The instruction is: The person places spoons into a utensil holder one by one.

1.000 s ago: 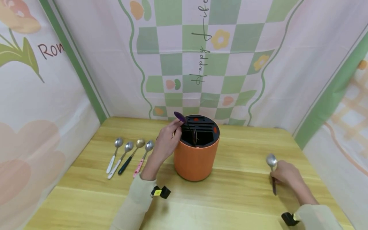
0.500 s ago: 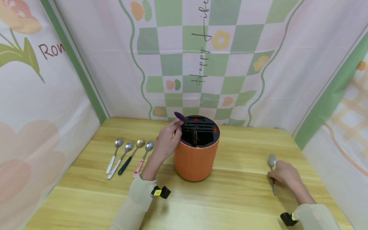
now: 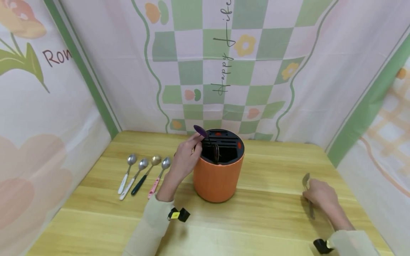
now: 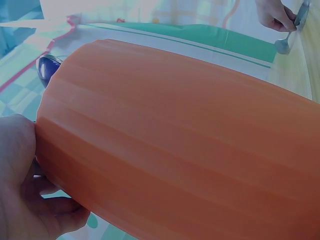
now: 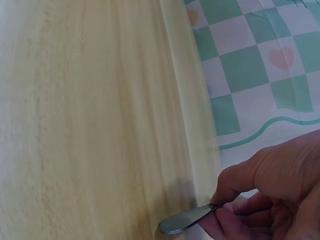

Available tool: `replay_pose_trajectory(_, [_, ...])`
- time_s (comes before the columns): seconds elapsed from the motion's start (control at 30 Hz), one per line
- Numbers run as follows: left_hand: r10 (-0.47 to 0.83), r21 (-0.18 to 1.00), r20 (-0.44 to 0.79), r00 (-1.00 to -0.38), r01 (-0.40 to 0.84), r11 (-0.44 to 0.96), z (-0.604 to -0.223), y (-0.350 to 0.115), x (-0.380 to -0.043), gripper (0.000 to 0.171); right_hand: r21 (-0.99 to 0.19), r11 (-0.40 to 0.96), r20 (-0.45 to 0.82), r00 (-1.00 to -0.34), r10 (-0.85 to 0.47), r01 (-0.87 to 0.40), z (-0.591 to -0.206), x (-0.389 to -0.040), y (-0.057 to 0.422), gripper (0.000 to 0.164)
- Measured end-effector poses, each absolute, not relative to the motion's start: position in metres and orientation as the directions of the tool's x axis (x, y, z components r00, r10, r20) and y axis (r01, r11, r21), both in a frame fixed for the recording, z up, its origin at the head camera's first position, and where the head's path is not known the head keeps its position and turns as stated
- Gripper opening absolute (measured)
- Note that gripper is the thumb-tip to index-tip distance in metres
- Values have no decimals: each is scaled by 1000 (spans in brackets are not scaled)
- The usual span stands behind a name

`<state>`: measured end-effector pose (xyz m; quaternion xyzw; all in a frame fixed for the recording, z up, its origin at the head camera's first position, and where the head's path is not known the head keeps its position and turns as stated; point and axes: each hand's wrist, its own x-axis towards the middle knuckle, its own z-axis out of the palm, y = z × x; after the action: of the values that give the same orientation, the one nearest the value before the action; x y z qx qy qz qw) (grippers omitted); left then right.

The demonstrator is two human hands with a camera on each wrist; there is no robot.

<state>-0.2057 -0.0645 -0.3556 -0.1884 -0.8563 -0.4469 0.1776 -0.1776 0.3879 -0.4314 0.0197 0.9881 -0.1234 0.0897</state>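
Note:
My left hand (image 3: 185,156) grips the rim of an orange utensil holder (image 3: 217,183), fingertips at its black slotted top. A purple spoon-like head (image 3: 200,131) sticks up from the holder right beside those fingertips. In the left wrist view, the curled fingers (image 4: 65,215) lie against the orange wall (image 4: 175,135). Far to the right, my right hand (image 3: 321,195) pinches a metal spoon (image 3: 306,180) around its middle. Its bowl points away from me, seen nearly edge-on, and its handle end shows below the hand. The right wrist view has the bowl (image 5: 184,220) low over the wood.
Several spoons lie side by side left of the holder: a white-handled one (image 3: 123,183), a second pale one (image 3: 128,188), a dark green one (image 3: 139,184) and a pink one (image 3: 154,186). Patterned cloth (image 3: 221,71) hangs behind and beside the wooden table (image 3: 269,220).
The spoon in my right hand has turned from showing the face of its bowl to nearly edge-on, its handle end swinging slightly right. My left hand and the holder stay put.

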Motion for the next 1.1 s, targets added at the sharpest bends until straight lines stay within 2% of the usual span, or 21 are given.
replay_pose_trajectory(0.1, [161,697,475,-865,481,532,-356,-65,-206,40,-250,967,-171,-985,9,52,-429,-177,387,18])
replay_pose_trajectory(0.33, [165,701,474,-865,484,523,-355,-65,-206,41,-347,938,-134,-991,-32,17,-423,-173,382,31])
replay_pose_trajectory(0.53, [167,702,475,-864,487,520,-356,-65,-206,40,-360,933,-76,-996,-53,-22,-413,-172,373,29])
replay_pose_trajectory(0.67, [166,701,478,-862,488,520,-356,-65,-206,40,-372,926,-35,-997,-75,-57,-406,-171,366,22])
replay_pose_trajectory(1.1, [168,706,464,-870,478,523,-356,-65,-206,41,-446,885,78,-990,-114,-137,-384,-166,337,18])
